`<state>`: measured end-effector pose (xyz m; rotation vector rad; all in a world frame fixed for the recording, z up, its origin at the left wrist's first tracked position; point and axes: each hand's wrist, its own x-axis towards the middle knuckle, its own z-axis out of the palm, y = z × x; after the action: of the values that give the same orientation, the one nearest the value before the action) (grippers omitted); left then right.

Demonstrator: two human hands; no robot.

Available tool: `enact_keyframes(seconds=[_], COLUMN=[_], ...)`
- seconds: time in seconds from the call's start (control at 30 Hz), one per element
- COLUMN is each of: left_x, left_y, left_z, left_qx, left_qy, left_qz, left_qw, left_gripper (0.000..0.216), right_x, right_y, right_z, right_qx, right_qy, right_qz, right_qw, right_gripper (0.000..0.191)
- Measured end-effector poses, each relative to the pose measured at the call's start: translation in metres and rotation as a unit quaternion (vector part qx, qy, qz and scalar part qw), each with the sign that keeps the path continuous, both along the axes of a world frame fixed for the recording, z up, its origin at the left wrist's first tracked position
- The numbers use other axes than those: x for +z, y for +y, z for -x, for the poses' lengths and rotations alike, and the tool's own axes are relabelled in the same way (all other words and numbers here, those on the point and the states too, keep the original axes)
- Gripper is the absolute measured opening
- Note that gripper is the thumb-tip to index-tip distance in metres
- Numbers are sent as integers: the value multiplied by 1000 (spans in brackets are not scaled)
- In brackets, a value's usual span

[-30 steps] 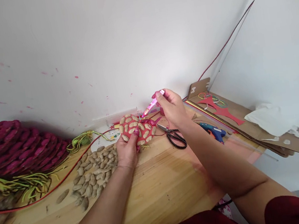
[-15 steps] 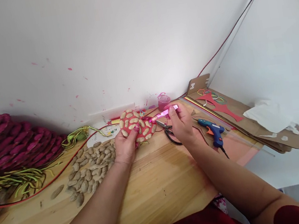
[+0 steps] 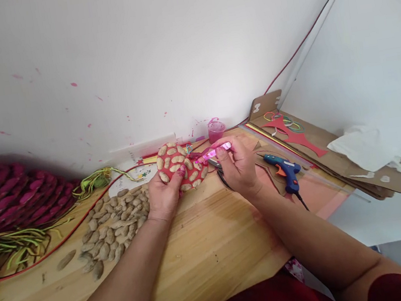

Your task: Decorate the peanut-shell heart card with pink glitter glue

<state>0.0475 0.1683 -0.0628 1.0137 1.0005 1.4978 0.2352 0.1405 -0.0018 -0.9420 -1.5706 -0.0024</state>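
Observation:
My left hand (image 3: 164,197) grips a red, rounded cutout (image 3: 176,159) with peanuts stuck over its face, thumb on top. In my right hand (image 3: 239,166) is a paintbrush (image 3: 213,153) with a shiny pink handle, pinched between thumb and fingers. Its tip, coloured pink, is at the right part of the cutout; whether it touches cannot be made out. Just behind the brush stands a clear cup (image 3: 216,130) with pink paint. Scissors (image 3: 223,179) lie partly hidden behind my right hand. Loose peanuts (image 3: 117,223) are heaped left of my left hand.
A blue glue gun (image 3: 285,170) lies right of my right forearm. Stacked magenta-painted peanut pieces (image 3: 14,191) and green yarn (image 3: 95,180) are at left. A red cable (image 3: 84,227) crosses the table. Cardboard (image 3: 389,177), red scraps (image 3: 296,138) and white tissue (image 3: 354,147) lie right.
The view has shifted slightly right. My right hand and the paintbrush have moved a little left over the cutout, covering more of the scissors. My left hand keeps its grip.

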Motion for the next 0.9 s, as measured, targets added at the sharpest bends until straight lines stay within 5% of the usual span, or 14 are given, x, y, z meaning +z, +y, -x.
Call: enact_keyframes(seconds=[0.9], left_x=[-1], left_y=[-3], left_z=[2], left_qx=[-9], left_qy=[35], left_qz=[-28], left_qw=[999], left_gripper=[47], right_x=[6], right_y=[-3], right_z=[-2], right_qx=[6], right_qy=[-54], right_qz=[13], right_qw=[998], right_gripper=[15])
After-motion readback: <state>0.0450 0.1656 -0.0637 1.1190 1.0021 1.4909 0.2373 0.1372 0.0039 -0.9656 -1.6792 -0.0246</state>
